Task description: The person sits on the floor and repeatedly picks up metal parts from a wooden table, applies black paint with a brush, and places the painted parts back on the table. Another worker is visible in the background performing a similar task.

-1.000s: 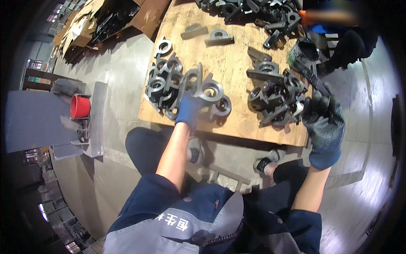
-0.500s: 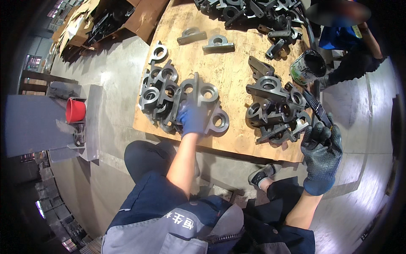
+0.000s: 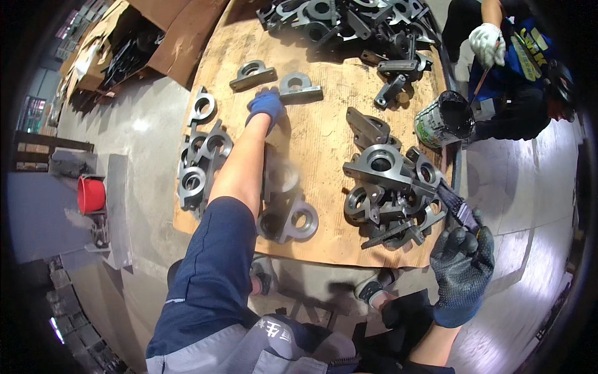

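My left hand (image 3: 265,109), in a blue glove, reaches far over the wooden table, right beside a grey metal bearing bracket (image 3: 298,87). Its fingers point away and are partly hidden, so their grip is unclear. Another ring-topped bracket (image 3: 252,75) sits just beyond that hand. At the table's right edge my right hand (image 3: 462,271), in a dark dotted glove, is closed round a paintbrush (image 3: 456,206) with dark bristles. The brush tip lies close to a heap of dark bearing brackets (image 3: 383,162). More brackets (image 3: 193,181) are clustered under and left of my left forearm.
A larger pile of dark parts (image 3: 349,19) covers the table's far end. A paint-smeared bucket (image 3: 436,124) of black paint stands at the right edge, where a co-worker's white-gloved hand (image 3: 487,45) holds a thin stick in it. Cardboard boxes (image 3: 180,43) and a red bucket (image 3: 91,194) are leftward.
My left hand has moved from the near bracket cluster to the far brackets. My right hand keeps the brush by the right heap. The co-worker's gloved hand has come into view over the bucket.
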A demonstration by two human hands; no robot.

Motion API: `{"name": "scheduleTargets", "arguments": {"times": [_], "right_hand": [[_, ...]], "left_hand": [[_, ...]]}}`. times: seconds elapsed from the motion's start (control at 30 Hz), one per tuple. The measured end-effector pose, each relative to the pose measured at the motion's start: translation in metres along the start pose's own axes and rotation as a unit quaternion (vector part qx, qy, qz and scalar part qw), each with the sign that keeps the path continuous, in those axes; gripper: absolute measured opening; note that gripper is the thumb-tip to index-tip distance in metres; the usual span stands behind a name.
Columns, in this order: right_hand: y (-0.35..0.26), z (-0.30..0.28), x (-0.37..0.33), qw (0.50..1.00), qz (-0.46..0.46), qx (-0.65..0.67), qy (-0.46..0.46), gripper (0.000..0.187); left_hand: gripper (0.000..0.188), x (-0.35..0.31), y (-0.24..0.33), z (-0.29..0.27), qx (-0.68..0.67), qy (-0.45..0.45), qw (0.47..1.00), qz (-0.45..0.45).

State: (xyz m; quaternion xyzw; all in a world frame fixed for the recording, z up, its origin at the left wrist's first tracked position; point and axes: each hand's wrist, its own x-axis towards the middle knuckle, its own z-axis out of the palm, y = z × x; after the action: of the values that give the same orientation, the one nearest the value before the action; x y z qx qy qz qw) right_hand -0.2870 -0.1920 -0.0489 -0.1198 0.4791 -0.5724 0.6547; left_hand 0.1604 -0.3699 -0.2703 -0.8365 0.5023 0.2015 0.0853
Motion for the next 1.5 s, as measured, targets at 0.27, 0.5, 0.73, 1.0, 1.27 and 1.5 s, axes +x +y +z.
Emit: {"name": "scheduleTargets", "arguments": {"times": [0.27, 0.5, 0.73, 1.0, 1.27, 1.5], "right_hand": [[-0.004, 0.002, 0.005, 0.986, 0.081, 0.141, -0.038, 0.039], [-0.009, -0.007, 0.004, 0.986, 0.069, 0.141, -0.064, 0.039], [-0.010, -0.008, -0.001, 0.991, 0.053, 0.113, -0.054, 0.038], [-0.010, 0.002, -0.004, 0.987, 0.080, 0.132, -0.037, 0.038], [-0.012, -0.002, -0.009, 0.990, 0.071, 0.109, -0.052, 0.040], [-0.012, 0.004, -0.019, 0.988, 0.067, 0.127, -0.064, 0.039]], "left_hand": [[0.040, -0.026, 0.007, 0.048, -0.190, 0.093, 0.977, -0.005], [0.022, -0.166, 0.044, 0.022, -0.609, 0.009, 0.792, -0.042], [0.038, -0.106, 0.022, 0.167, -0.639, -0.022, 0.768, 0.039], [0.019, -0.144, 0.057, 0.091, -0.938, -0.246, 0.242, -0.038], [0.025, -0.265, 0.062, -0.001, -0.751, -0.016, 0.659, -0.044], [0.036, -0.288, 0.014, 0.062, -0.593, 0.230, 0.771, -0.007]]}}
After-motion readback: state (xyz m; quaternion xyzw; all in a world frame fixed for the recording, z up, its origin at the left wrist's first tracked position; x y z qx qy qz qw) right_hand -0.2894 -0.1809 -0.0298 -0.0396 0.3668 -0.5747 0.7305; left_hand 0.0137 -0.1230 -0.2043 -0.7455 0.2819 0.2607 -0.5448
